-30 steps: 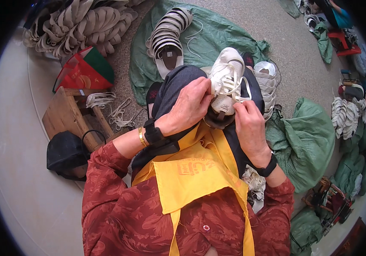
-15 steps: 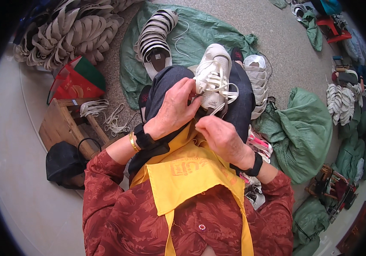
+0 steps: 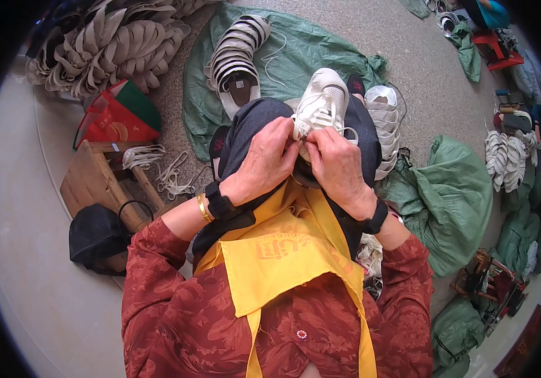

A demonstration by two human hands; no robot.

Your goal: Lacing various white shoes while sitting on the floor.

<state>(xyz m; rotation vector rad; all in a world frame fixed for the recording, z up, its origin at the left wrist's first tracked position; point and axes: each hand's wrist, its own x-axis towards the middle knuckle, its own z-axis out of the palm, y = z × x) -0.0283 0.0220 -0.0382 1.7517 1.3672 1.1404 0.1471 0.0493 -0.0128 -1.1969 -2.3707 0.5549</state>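
A white sneaker (image 3: 326, 94) with white laces rests between my knees, toe pointing away from me. My left hand (image 3: 269, 151) is closed, its thumb and fingers pinching the left edge of the shoe beside the eyelets. Close against those fingertips, my right hand (image 3: 338, 165) pinches at the shoelace over the shoe's opening; the lace end is mostly hidden by the fingers. A loose loop of lace shows to the right of the shoe, beyond my right knuckles. My hands cover much of the tongue and collar.
Nested shoe uppers (image 3: 239, 57) lie on a green sheet (image 3: 321, 41); more white ones (image 3: 382, 126) stack right of my leg. At left are a wooden stool (image 3: 94, 176), loose laces (image 3: 172, 179), a red-green bag (image 3: 119, 116) and a black bag (image 3: 97, 239). A green sack (image 3: 450, 201) sits at right.
My right hand has moved up and away from me, from holding the lace out toward my body to the shoe beside my left fingers. My left hand stays at the shoe's edge.
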